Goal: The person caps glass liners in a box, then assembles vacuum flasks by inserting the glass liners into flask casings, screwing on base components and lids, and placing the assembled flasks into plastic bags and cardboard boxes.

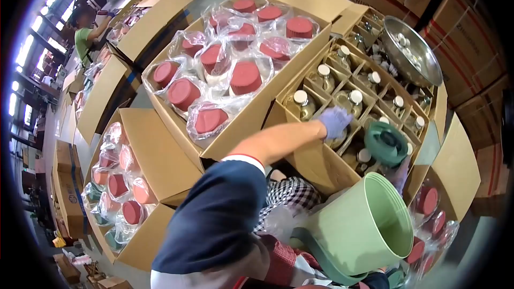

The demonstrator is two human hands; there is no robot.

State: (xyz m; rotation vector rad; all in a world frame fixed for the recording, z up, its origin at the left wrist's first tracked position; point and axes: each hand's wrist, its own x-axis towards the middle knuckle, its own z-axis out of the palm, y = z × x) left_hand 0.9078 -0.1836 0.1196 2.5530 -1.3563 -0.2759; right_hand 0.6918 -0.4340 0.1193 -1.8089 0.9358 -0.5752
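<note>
Left purple-gloved hand (pixel 337 122) at brown divided cardboard carton (pixel 317 168)'s near edge, grip: can't tell; right (pixel 400 175) grasps dark-green round plastic lid (pixel 381 147). Stacked brown cartons (pixel 461 53): print illegible.

Left sleeve (pixel 211 211): dark navy, short, loosely cut, softly creased
Cuff band (pixel 249 160): white, edged with thin red, at the forearm end of the left sleeve
Left glove (pixel 334 122): pale purple, thin, wrinkled, ending at the wrist, beyond the left sleeve
Right glove (pixel 399 176): similar purple, partly hidden, well apart from the left sleeve
Checked cloth (pixel 293 191): black and white, small squares, right of the left sleeve
Red cloth (pixel 284 261): finely checked, low beside the left sleeve
</note>
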